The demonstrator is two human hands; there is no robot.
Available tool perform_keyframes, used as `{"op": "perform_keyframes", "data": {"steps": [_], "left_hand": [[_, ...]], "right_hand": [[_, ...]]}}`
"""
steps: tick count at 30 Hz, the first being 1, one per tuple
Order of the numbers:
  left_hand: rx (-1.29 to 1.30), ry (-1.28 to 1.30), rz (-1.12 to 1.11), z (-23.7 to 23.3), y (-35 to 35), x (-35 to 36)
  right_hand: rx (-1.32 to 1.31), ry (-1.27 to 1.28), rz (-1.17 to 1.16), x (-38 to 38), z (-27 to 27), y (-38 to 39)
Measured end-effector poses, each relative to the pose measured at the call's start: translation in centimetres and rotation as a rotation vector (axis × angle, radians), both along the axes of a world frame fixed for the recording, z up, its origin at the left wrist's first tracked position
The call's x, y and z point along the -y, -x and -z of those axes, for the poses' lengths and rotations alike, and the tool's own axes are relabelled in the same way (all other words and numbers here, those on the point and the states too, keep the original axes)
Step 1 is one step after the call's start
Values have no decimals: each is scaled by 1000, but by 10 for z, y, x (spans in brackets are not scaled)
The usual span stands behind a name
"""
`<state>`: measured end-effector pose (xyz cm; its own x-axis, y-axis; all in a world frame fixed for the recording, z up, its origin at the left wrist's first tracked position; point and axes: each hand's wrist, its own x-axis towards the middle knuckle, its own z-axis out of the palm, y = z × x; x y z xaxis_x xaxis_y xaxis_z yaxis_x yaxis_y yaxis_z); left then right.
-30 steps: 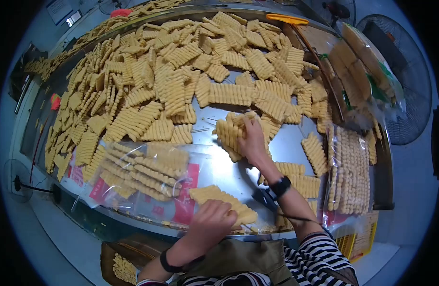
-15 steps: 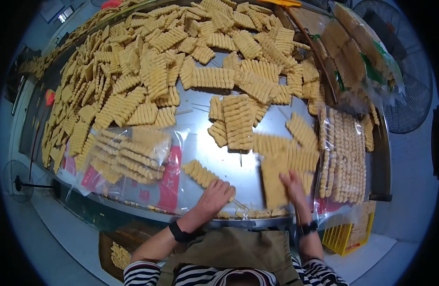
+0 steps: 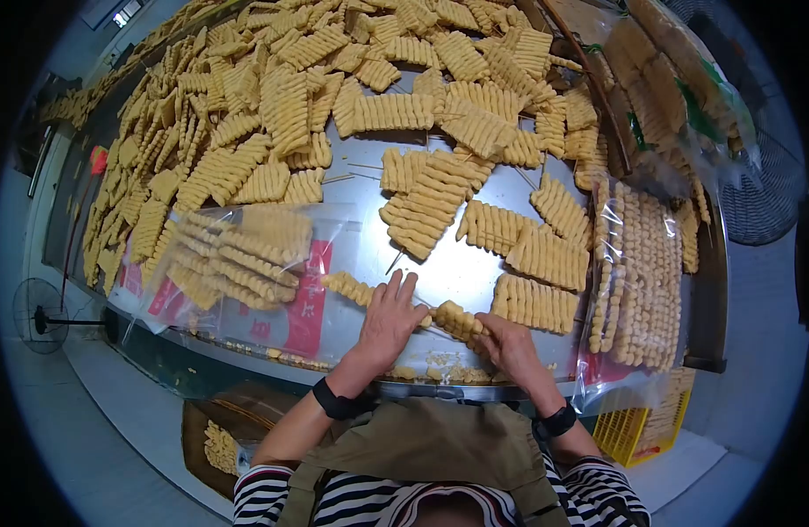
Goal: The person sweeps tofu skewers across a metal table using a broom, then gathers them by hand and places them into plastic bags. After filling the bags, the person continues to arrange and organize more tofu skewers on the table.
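My left hand (image 3: 390, 322) lies over a narrow, ridged tan food piece (image 3: 347, 286), its fingers stretched out and the thumb toward the right. Part of that piece is hidden under the palm. In my right hand (image 3: 511, 353) the fingers are closed on another ridged food piece (image 3: 457, 321), tilted up on its edge close to my left thumb. Thin sticks show by my hands. Beyond them, several broad ridged slabs (image 3: 431, 202) lie on the metal table (image 3: 369, 237), one with a stick poking out. More slabs (image 3: 534, 303) lie just past my right hand.
A large heap of ridged slabs (image 3: 238, 114) covers the table's far left side. Packed clear bags stand at left (image 3: 246, 255) and right (image 3: 637, 272). Crumbs line the front edge. Below are a yellow crate (image 3: 624, 435) and a box of scraps (image 3: 220, 448). Fans stand at both sides.
The slab in my right hand was set down on the right, and that hand moved left onto a small piece. My left hand shifted slightly up and stretched its fingers. One central slab now lies slanted.
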<state>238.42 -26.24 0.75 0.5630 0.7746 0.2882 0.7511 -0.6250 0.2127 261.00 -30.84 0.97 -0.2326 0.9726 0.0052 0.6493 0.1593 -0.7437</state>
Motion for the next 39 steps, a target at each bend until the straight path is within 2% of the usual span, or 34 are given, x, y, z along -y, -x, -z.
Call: {"op": "perform_keyframes", "data": {"steps": [1,3,5,6,9,12,13,15,16,17,18,20,21,23,25,26,27,29,31,32,35,36,38,39], "left_hand": [[-1,-2,-1,2,2,0],[-116,230,47,3,4,-4],[-35,139,97,-9,5,-5],[46,52,140,-13,6,-3],[78,74,189,6,14,4],[111,107,88,16,13,16],[112,110,80,16,15,16],[72,102,169,14,18,15],[71,100,162,13,17,16],[86,100,148,13,15,16],[101,103,142,12,15,17],[69,112,136,12,13,19],[40,122,115,13,12,20],[49,94,118,12,11,23],[65,65,99,8,12,23],[40,44,89,5,11,26],[19,28,78,4,10,30],[22,51,101,10,7,37],[-34,-25,144,9,3,37],[30,22,134,6,1,36],[9,-21,168,12,3,36],[19,-60,164,8,3,34],[34,12,170,7,7,31],[48,73,163,7,8,27]], "right_hand": [[-32,-19,-11,1,-3,1],[13,-72,-49,1,-8,-1],[41,-184,-56,3,-21,-4],[46,-153,-71,4,-26,-7],[66,-100,-116,13,-11,-8],[0,143,-135,15,-4,-8],[1,147,-143,8,-7,-12],[93,549,-438,-24,-13,-19],[13,646,-353,-41,-3,-16],[-43,633,-211,-63,1,-3],[-11,686,-71,-89,22,12],[-515,852,210,-127,20,46],[-630,890,280,-142,45,58],[-692,815,353,-145,49,70],[-394,242,385,-132,41,73],[-288,179,371,-118,24,65],[-4,49,276,-101,-13,59],[231,-162,34,-79,-15,47],[288,-191,-164,-67,-16,54],[261,-191,-276,-62,-1,58],[52,78,-345,-59,1,54],[53,83,-341,-58,-3,45],[-178,242,-156,-53,-12,10],[12,-104,-58,-47,1,-15]]}}
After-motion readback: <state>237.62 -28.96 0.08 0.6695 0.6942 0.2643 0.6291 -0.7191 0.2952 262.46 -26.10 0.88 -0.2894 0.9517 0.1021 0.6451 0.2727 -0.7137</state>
